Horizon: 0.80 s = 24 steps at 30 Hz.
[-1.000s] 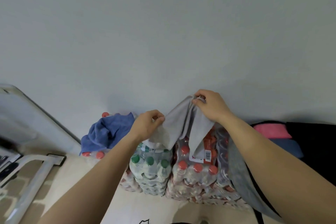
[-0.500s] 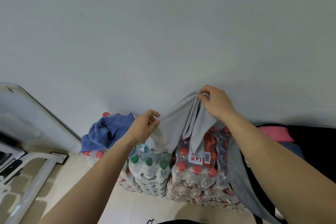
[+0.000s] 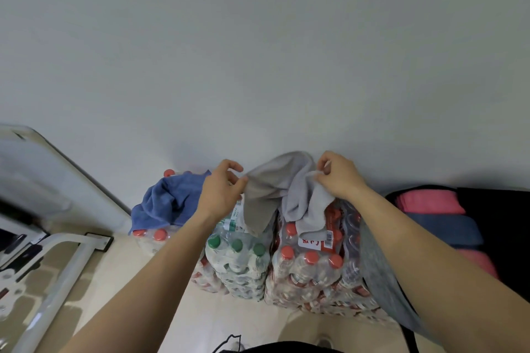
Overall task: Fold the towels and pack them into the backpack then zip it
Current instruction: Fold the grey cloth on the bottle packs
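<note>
1. My left hand pinches one upper edge of the soft light-grey cloth towel, with thumb and curled fingers closed on the fabric.
2. My right hand pinches the other upper edge, fingers curled round a bunch of it. The towel hangs between my hands, lifted so it drapes, probably so I can find the corners for the fold.
3. Below both hands are shrink-wrapped packs of clear plastic water bottles. The towel's lower end reaches their tops. They likely serve as my folding surface.
4. Left of my left hand, a crumpled blue terry towel lies on the packs, not folded yet.
5. Right of my right forearm is an open black fabric backpack. A folded pink towel and a folded dark-blue towel appear stacked inside. It's unzipped, so it's ready for more.
6. There is grey fabric under my right forearm, and I cannot tell what it is.
</note>
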Each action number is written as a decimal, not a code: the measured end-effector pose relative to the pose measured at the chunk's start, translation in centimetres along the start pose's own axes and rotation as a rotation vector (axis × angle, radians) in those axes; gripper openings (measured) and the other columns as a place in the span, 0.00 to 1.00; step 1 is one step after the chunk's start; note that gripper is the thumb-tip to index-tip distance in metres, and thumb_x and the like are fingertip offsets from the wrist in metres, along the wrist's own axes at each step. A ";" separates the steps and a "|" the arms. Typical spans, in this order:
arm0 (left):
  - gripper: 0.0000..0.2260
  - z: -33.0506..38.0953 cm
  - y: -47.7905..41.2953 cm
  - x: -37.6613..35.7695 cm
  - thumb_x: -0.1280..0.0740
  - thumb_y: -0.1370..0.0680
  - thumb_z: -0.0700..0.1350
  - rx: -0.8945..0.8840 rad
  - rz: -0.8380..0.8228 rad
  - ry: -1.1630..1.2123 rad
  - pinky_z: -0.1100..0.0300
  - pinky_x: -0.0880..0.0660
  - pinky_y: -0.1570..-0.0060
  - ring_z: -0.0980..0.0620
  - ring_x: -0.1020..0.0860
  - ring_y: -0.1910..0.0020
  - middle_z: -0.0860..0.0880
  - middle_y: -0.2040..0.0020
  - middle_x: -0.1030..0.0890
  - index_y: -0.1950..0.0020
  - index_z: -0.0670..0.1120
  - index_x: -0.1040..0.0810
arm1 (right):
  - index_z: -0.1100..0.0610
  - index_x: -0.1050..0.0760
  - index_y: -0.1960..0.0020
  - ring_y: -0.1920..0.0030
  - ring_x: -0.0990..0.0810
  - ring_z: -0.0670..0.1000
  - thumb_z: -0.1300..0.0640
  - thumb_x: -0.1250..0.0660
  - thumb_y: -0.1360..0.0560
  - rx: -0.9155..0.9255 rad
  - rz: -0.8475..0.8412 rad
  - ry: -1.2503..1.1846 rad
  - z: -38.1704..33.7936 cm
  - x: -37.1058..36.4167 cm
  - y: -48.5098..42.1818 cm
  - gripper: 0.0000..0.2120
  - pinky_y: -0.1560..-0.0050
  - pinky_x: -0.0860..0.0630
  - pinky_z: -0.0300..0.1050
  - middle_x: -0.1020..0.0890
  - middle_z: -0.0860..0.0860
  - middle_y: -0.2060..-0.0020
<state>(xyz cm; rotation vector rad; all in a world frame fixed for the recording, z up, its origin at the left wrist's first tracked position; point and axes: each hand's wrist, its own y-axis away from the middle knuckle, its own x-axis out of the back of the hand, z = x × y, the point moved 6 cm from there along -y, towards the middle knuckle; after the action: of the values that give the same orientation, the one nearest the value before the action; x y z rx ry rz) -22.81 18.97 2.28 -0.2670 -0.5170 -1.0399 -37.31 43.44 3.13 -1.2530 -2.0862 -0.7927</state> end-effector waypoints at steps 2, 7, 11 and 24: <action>0.03 0.9 0.9 -1.8 0.34 0.21 0.48 -0.054 -0.065 -0.012 0.54 0.22 0.66 0.53 0.20 0.69 0.49 0.65 0.19 0.50 0.54 0.27 | 0.51 0.21 0.56 0.56 0.20 0.49 0.59 0.29 0.26 0.004 -0.099 -0.053 0.4 -1.8 1.0 0.04 0.60 0.28 0.37 0.20 0.46 0.60; 0.06 2.6 2.8 -6.1 0.34 0.24 0.43 -0.101 -0.229 -0.034 0.59 0.21 0.62 0.56 0.18 0.65 0.52 0.63 0.16 0.56 0.54 0.22 | 0.52 0.21 0.40 0.48 0.19 0.45 0.66 0.27 0.29 -0.023 -0.209 -0.303 1.5 -4.3 3.1 0.20 0.50 0.21 0.39 0.17 0.49 0.51; 0.11 3.5 3.8 -8.6 0.32 0.28 0.39 -0.129 -0.367 -0.088 0.66 0.23 0.54 0.60 0.19 0.60 0.54 0.62 0.17 0.52 0.54 0.21 | 0.55 0.29 0.30 0.46 0.19 0.45 0.73 0.29 0.30 -0.013 -0.294 -0.421 1.4 -5.4 4.3 0.31 0.47 0.21 0.38 0.18 0.52 0.47; 0.04 3.2 3.0 -10.5 0.31 0.24 0.48 -0.388 -0.317 -0.401 0.61 0.28 0.57 0.57 0.24 0.57 0.57 0.54 0.23 0.51 0.54 0.17 | 0.50 0.29 0.31 0.50 0.16 0.46 0.66 0.28 0.29 -0.047 -0.185 -0.436 3.5 -5.8 4.2 0.29 0.41 0.21 0.48 0.15 0.49 0.53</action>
<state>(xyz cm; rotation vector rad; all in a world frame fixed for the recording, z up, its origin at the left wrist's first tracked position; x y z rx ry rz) -25.34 29.76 -0.40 -0.7668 -0.7317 -1.4055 -31.88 44.40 -2.58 -1.3668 -2.5746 -0.6961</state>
